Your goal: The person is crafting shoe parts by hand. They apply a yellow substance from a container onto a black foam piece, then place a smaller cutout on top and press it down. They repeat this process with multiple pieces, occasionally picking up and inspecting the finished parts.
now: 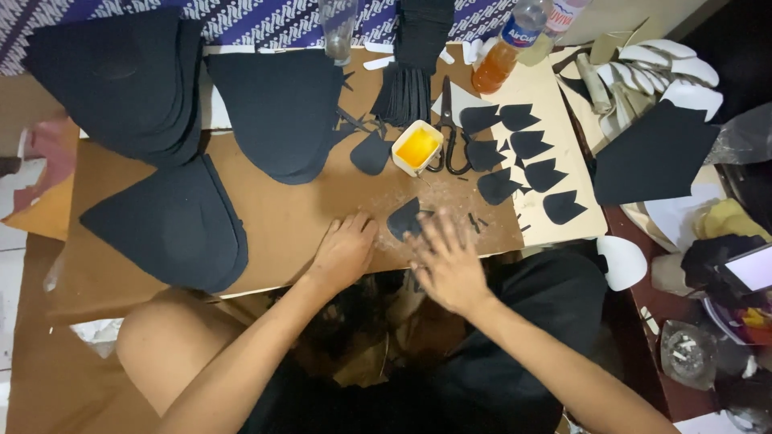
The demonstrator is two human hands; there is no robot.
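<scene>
Item: small black cut piece (404, 219), flat on the brown tabletop (281, 217), near its 6 o'clock edge.

Left hand (344, 251): fingers curled down on the board, just at 9 o'clock of the piece, gripping nothing.

Right hand (446, 259): blurred, fingers spread open, overlapping the piece's 4 o'clock corner.

Surroundings: white tub of yellow glue (417, 147) at 12 o'clock of the piece; black scissors (448, 133) beside the tub; row of small black pieces (523, 157) at 2 o'clock on a pale sheet; large black panels (277, 108) at 10 o'clock; another stack (173, 225) at 9 o'clock.

Open room: bare board between the left hand and the stack.

Containers: bottle with orange liquid (503, 52) at the 12 o'clock edge.
</scene>
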